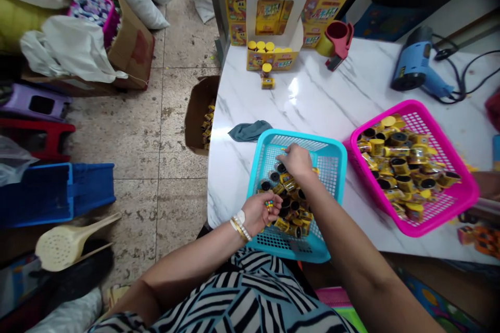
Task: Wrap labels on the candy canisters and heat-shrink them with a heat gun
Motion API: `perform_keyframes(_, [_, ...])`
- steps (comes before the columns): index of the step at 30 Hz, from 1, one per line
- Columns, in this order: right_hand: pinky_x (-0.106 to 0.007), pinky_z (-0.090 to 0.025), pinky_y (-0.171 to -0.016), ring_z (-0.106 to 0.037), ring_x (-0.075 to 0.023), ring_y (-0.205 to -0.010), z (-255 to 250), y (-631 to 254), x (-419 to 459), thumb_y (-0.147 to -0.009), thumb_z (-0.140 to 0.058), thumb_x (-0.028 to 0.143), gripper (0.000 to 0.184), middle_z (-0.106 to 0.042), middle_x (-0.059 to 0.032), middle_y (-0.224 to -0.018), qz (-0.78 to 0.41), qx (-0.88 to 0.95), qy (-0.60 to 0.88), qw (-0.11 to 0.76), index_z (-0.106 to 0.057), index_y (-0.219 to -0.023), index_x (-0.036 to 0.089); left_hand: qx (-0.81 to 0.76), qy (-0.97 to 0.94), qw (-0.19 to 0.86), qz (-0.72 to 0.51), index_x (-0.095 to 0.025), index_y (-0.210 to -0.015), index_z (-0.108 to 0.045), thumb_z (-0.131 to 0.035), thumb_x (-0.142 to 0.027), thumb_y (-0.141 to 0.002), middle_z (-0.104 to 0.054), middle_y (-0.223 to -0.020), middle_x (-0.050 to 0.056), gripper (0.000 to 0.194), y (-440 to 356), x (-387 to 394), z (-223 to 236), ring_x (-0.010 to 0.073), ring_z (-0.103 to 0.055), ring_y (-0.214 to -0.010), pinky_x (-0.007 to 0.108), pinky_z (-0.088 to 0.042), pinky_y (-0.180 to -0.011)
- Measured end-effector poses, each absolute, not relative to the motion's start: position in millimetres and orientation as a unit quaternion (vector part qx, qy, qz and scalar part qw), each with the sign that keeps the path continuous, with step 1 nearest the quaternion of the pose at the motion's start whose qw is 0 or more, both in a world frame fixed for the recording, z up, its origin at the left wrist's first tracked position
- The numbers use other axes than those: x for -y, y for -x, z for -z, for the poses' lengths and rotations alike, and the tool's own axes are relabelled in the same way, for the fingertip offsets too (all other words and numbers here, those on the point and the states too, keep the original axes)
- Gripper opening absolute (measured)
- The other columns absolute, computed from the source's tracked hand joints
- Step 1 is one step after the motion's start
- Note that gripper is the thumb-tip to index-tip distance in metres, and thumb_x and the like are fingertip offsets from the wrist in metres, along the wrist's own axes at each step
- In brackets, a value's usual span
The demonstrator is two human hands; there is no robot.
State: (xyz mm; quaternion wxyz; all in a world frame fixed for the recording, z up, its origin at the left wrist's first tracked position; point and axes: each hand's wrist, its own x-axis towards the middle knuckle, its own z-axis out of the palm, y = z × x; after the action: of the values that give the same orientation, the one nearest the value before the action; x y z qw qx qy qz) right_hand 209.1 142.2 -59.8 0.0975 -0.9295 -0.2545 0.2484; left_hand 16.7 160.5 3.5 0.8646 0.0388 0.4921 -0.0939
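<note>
Palm up over the near left part of a turquoise basket [336, 192], my left hand [255, 213] is cupped around a few small coloured candies [269, 205]. My right hand [297, 161] reaches into the same basket towards its far side, fingers pinched together. What those fingers hold, if anything, is too small to make out. Below both hands lie many small yellow-labelled cups [282, 225], some showing black ends. My forearms and right hand hide part of the heap.
A pink basket [461, 203] of similar cups stands right. Behind are an open display box [273, 60], two loose cups [267, 77], a red tape dispenser [340, 41] and a blue heat gun [414, 62]. A dark cloth [250, 131] lies left. Another person's hand [488, 185] shows at the right edge.
</note>
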Motion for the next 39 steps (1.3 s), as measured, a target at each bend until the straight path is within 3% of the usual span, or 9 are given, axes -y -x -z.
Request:
perform_keyframes(6, [-0.03,-0.043,-0.077,-0.066,-0.0227,-0.084,70,-206,-134,-0.08,-0.062,0.026,0.013,-0.074,-0.0085,-0.085,-0.244,0.261,0.928,0.105,-0.07,-0.089,0.019,-0.474,-0.049,0.877,0.06,-0.007,-0.069,-0.066,-0.058,-0.017,-0.086,-0.056,-0.064,0.005,0.021,-27,-170,-11,0.0066,-0.048,-0.048,0.017,-0.029,-0.041])
perform_keyframes(11, [-0.032,-0.044,-0.076,-0.066,-0.0232,-0.08,65,-206,-134,-0.082,-0.055,0.023,0.017,-0.073,-0.0113,-0.083,-0.233,0.273,0.922,0.146,-0.07,-0.087,0.016,-0.459,-0.078,0.885,-0.002,-0.008,-0.072,-0.067,-0.055,-0.018,-0.09,-0.06,-0.068,0.006,0.024,-51,-201,-19,0.0065,-0.052,-0.052,0.017,-0.036,-0.045])
perform_keyframes(14, [-0.031,-0.046,-0.072,-0.066,-0.0222,-0.075,50,-202,-130,-0.084,-0.055,0.029,0.02,-0.073,-0.0111,-0.08,-0.237,0.273,0.912,0.193,-0.069,-0.083,0.014,-0.467,-0.096,0.879,-0.028,-0.007,-0.076,-0.068,-0.051,-0.014,-0.092,-0.062,-0.068,0.007,0.024,-65,-214,-17,0.0075,-0.055,-0.055,0.017,-0.042,-0.05])
perform_keyframes(20, [-0.025,-0.049,-0.063,-0.067,-0.0163,-0.068,12,-198,-114,-0.094,-0.044,0.049,0.043,-0.075,-0.0051,-0.084,-0.278,0.302,0.873,0.265,-0.07,-0.101,0.017,-0.468,-0.104,0.876,-0.043,-0.008,-0.075,-0.065,-0.048,-0.014,-0.093,-0.061,-0.065,0.007,0.025,-90,-219,-6,0.0102,-0.058,-0.057,0.02,-0.047,-0.054])
perform_keyframes(23, [-0.027,-0.049,-0.065,-0.067,-0.0176,-0.07,16,-206,-112,-0.093,-0.046,0.041,0.036,-0.075,-0.0071,-0.083,-0.272,0.291,0.888,0.229,-0.071,-0.093,0.016,-0.46,-0.1,0.882,-0.028,-0.007,-0.075,-0.064,-0.047,-0.01,-0.091,-0.059,-0.064,0.007,0.023,-101,-222,-1,0.0096,-0.056,-0.054,0.019,-0.045,-0.05])
perform_keyframes(27, [-0.028,-0.046,-0.066,-0.067,-0.02,-0.071,41,-205,-117,-0.075,-0.069,0.022,0.005,-0.073,-0.0076,-0.073,-0.294,0.288,0.9,0.146,-0.07,-0.075,0.018,-0.461,-0.106,0.881,-0.021,-0.007,-0.075,-0.064,-0.048,-0.01,-0.091,-0.059,-0.064,0.006,0.022,-109,-226,4,0.0083,-0.054,-0.052,0.017,-0.041,-0.047])
perform_keyframes(32, [-0.027,-0.046,-0.066,-0.067,-0.019,-0.07,48,-198,-123,-0.072,-0.068,0.016,0.005,-0.071,-0.0083,-0.068,-0.301,0.286,0.903,0.113,-0.068,-0.067,0.017,-0.472,-0.125,0.872,-0.019,-0.006,-0.076,-0.064,-0.049,-0.011,-0.092,-0.059,-0.063,0.006,0.023,-105,-220,6,0.0081,-0.054,-0.051,0.017,-0.041,-0.048])
perform_keyframes(39, [-0.022,-0.049,-0.065,-0.068,-0.0149,-0.073,11,-192,-109,-0.091,-0.048,0.027,0.025,-0.076,-0.0008,-0.084,-0.218,0.334,0.897,0.189,-0.072,-0.097,0.021,-0.485,-0.123,0.865,-0.043,-0.009,-0.073,-0.061,-0.045,-0.012,-0.095,-0.059,-0.064,0.006,0.027,-102,-211,7,0.0083,-0.054,-0.052,0.018,-0.043,-0.049])
